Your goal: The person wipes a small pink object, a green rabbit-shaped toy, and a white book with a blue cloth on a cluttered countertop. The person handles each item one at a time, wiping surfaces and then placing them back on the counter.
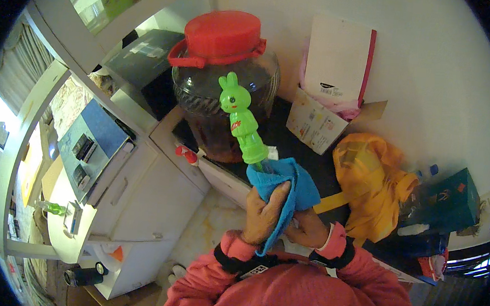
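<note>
A green plastic rabbit-shaped toy (243, 122) points up and away from me, with a clear section below its base. A blue cloth (285, 184) is wrapped around that lower part and hides most of it. My left hand (262, 212) grips the cloth around the toy, thumb on top. Partly behind the cloth, my right hand (308, 229) is closed at its lower end; what its fingers hold is hidden. One corner of the cloth hangs down between my wrists.
Beyond the toy, a large glass jar (224, 86) with a red lid (222, 34) stands on a dark tabletop (282, 117). An open cardboard box (316, 120), an orange bag (367, 184) and a green box (448, 203) are to the right. Left is a white cabinet (150, 206).
</note>
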The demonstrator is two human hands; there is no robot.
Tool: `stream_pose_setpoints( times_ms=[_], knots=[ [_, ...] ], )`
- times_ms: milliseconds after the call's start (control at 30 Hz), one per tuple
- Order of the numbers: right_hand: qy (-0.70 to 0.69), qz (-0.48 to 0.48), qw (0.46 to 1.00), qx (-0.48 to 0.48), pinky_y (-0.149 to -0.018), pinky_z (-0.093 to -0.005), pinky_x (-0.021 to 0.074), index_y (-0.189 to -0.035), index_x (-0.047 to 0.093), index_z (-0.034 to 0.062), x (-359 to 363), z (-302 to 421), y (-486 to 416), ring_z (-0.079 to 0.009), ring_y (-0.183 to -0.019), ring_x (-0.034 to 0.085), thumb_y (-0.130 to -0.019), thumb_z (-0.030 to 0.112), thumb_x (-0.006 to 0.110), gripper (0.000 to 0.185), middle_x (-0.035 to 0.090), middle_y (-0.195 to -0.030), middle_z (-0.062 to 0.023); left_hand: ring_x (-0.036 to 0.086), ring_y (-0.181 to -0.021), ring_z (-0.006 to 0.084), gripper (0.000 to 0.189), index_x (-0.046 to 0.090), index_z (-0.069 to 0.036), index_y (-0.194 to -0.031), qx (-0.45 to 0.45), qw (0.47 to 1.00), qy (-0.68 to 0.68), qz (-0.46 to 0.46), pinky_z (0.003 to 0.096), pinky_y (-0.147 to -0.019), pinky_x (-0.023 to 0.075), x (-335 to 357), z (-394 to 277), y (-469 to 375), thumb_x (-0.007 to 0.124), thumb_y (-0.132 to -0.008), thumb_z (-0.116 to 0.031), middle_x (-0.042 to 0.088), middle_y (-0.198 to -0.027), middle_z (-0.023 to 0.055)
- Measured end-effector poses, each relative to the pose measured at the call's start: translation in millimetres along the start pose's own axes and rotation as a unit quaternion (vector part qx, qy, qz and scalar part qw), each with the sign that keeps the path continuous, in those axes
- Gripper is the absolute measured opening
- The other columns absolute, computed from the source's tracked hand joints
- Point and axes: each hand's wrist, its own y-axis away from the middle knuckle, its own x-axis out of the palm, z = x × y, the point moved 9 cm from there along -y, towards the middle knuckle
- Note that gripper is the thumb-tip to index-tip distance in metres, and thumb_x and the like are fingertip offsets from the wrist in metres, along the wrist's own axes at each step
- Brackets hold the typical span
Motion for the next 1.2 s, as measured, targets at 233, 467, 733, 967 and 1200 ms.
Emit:
stream_pose_setpoints(
  times_ms=[233, 467, 733, 967, 1200],
  knots=[
    [0.065, -0.074, 0.992, 0.078, -0.08, -0.044, 0.0457, -0.119, 0.047, 0.0037, -7, -17, 13, -0.0422, -0.091, 0.055, -0.073, 0.025, 0.063, 0.054, 0.056, -0.104, -0.0222, 0.054, -0.066, 0.0062, 0.014, 0.061, -0.003, -0.091, -0.052, 0.996, 0.068, -0.03, 0.0218, -0.058, 0.0448, -6, 9, -14, 0.062, -0.085, -0.015, 0.061, -0.078, 0.0004],
    [-0.147, 0.006, 0.978, 0.146, -0.083, -0.0429, 0.0445, -0.118, 0.05, 0.0063, 0, -29, 32, -0.0352, -0.094, 0.057, -0.076, 0.023, 0.065, 0.047, 0.06, -0.101, -0.0167, 0.059, -0.069, 0.0113, 0.016, 0.059, -0.002, -0.093, -0.056, 0.979, 0.198, 0.011, 0.0244, -0.062, 0.0491, 12, 11, -16, 0.064, -0.08, -0.011, 0.062, -0.08, 0.0031],
    [-0.07, -0.139, 0.982, 0.11, -0.089, -0.0408, 0.0416, -0.118, 0.049, 0.0042, -33, -34, 54, -0.0356, -0.103, 0.053, -0.078, 0.021, 0.064, 0.046, 0.057, -0.11, -0.0174, 0.058, -0.072, 0.0102, 0.019, 0.061, -0.003, -0.091, -0.176, 0.969, 0.165, 0.049, 0.0246, -0.064, 0.0482, 62, 60, -5, 0.065, -0.08, -0.018, 0.062, -0.082, 0.0016],
    [0.053, -0.21, 0.968, 0.128, -0.086, -0.0413, 0.0435, -0.114, 0.05, 0.0016, -65, -33, 78, -0.0388, -0.099, 0.055, -0.077, 0.023, 0.064, 0.045, 0.058, -0.104, -0.0223, 0.055, -0.069, 0.0073, 0.018, 0.061, -0.004, -0.094, -0.114, 0.986, 0.125, -0.006, 0.0221, -0.061, 0.0458, 82, 56, -10, 0.063, -0.084, -0.019, 0.061, -0.083, -0.0007],
    [-0.062, -0.191, 0.961, 0.192, -0.069, -0.0384, 0.0488, -0.1, 0.054, 0.002, -79, -40, 107, -0.0346, -0.081, 0.062, -0.082, 0.027, 0.062, 0.032, 0.063, -0.087, -0.0189, 0.049, -0.066, 0.0068, 0.029, 0.053, -0.005, -0.105, -0.083, 0.986, 0.107, -0.094, 0.0221, -0.06, 0.0431, 74, 50, -26, 0.058, -0.088, -0.028, 0.056, -0.081, -0.0009]
  ],
)
